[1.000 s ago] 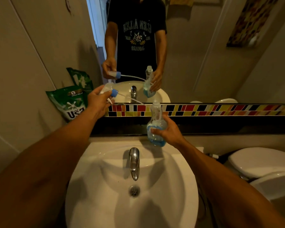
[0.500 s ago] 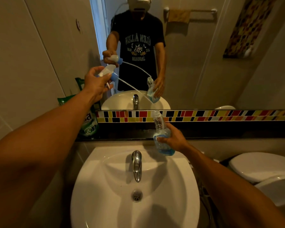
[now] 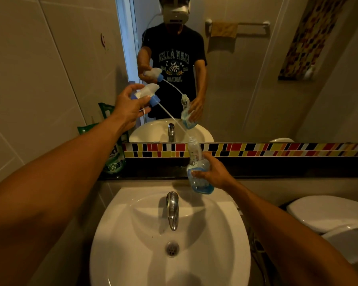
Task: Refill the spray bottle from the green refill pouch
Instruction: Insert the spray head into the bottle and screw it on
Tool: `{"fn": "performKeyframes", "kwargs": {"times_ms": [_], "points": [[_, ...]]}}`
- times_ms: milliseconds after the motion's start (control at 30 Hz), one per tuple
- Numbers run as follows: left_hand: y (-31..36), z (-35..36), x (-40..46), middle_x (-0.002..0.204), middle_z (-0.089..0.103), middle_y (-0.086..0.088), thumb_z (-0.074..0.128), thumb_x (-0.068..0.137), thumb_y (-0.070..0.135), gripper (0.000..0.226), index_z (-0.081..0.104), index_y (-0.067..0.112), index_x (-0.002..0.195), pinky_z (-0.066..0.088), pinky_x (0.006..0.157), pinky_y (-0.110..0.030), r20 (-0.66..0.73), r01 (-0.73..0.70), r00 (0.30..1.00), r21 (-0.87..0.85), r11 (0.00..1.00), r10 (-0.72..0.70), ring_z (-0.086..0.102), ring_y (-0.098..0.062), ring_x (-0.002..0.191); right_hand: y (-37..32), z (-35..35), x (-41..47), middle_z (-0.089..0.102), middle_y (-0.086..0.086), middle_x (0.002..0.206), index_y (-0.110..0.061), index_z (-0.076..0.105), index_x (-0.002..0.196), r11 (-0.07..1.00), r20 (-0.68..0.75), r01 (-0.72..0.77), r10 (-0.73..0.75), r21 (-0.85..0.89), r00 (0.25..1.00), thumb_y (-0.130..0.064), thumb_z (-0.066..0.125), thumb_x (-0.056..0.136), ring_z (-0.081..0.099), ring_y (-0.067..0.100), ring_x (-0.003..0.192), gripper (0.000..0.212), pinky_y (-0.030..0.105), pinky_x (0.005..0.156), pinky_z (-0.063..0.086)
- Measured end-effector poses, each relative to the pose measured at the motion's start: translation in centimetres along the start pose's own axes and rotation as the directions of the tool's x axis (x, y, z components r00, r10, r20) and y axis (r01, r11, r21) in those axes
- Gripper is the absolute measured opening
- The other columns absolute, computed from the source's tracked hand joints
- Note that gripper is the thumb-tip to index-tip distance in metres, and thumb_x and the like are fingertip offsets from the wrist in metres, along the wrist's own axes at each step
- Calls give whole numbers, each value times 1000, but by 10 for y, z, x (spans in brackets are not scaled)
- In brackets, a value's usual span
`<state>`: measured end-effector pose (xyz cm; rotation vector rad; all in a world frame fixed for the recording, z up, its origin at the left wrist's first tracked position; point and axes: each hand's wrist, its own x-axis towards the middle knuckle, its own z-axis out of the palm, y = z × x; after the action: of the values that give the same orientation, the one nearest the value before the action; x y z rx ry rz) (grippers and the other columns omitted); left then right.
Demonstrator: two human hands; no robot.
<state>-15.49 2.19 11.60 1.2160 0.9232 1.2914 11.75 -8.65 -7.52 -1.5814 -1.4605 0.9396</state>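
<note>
Left hand (image 3: 130, 106) fingers pinch the sprayer head (image 3: 148, 92), drawing its tube clear — right hand (image 3: 214, 172) fingers wrap the bottle (image 3: 196, 168) above the sink (image 3: 132, 244), probably to catch drips.

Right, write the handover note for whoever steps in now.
Left hand: shut on the spray head, raised up left, its dip tube running down to the bottle mouth.
Right hand: shut on the spray bottle, tilted, above the sink back rim, a little blue liquid inside.
Green refill pouch: on the ledge at left, untouched.
Done: head unscrewed, nearly lifted out.
Left: clear the tube, park the head, pour from the pouch, recap.
</note>
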Motion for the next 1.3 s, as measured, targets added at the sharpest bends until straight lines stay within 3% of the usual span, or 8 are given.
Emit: {"fn": "performKeyframes", "kwargs": {"times_ms": [100,200,333,433,567,1033,1133,1300], "points": [[-6,10,-1,123,55,-10,67,90,0,43,57,20,127,60,86,-40,89,-9,996,42,999,5,64,-31,102,-13,4,1,62,-21,116,-47,51,125,1000,23,19,-20,10,1000,-24,87,85,65,6,102,58,23,74,59],[-15,20,-2,129,56,-14,70,88,4,42,62,25,123,59,71,-32,186,-9,983,80,997,-6,67,-25,91,-25,8,6,65,-11,125,-35,54,138,998,50,54,-55,21,997,-27,88,84,66,11,111,65,26,80,61],[-23,27,-6,126,62,-12,74,85,7,39,69,35,112,58,70,-30,246,-8,969,122,992,-23,72,-20,90,-42,12,10,67,-10,126,-33,53,141,997,59,64,-67,49,996,-30,90,83,69,13,111,69,21,70,62],[-28,29,-9,119,66,-5,74,85,7,39,70,36,110,57,71,-29,278,-20,960,123,992,-15,70,-20,95,-50,15,15,70,-3,128,-28,55,136,994,73,89,-93,56,993,-30,90,82,71,18,113,64,34,84,65],[-33,30,-12,110,70,4,73,85,5,38,71,38,106,57,72,-28,287,-31,958,119,992,-4,69,-16,95,-60,17,17,71,-3,127,-31,54,134,993,80,105,-110,58,991,-31,89,83,72,18,112,62,37,87,65],[-36,23,-7,114,62,-7,74,82,7,39,68,38,106,51,57,-19,318,-25,948,71,997,1,63,-13,83,-83,5,20,74,6,127,-21,56,139,994,208,45,-64,98,976,-17,89,83,74,26,115,65,52,99,61],[-40,27,-8,113,60,-3,86,71,17,48,61,39,107,53,62,-19,293,-129,952,122,984,88,66,-11,87,-89,5,20,73,7,128,-21,55,141,996,221,30,-47,82,974,-15,87,85,75,27,114,65,53,98,62],[-44,31,-8,117,56,4,86,72,15,55,53,36,111,55,66,-17,257,-246,947,188,951,194,60,-18,101,-94,8,22,72,7,129,-20,53,142,998,220,21,-35,65,975,-15,87,85,75,27,114,67,54,97,62]]}}
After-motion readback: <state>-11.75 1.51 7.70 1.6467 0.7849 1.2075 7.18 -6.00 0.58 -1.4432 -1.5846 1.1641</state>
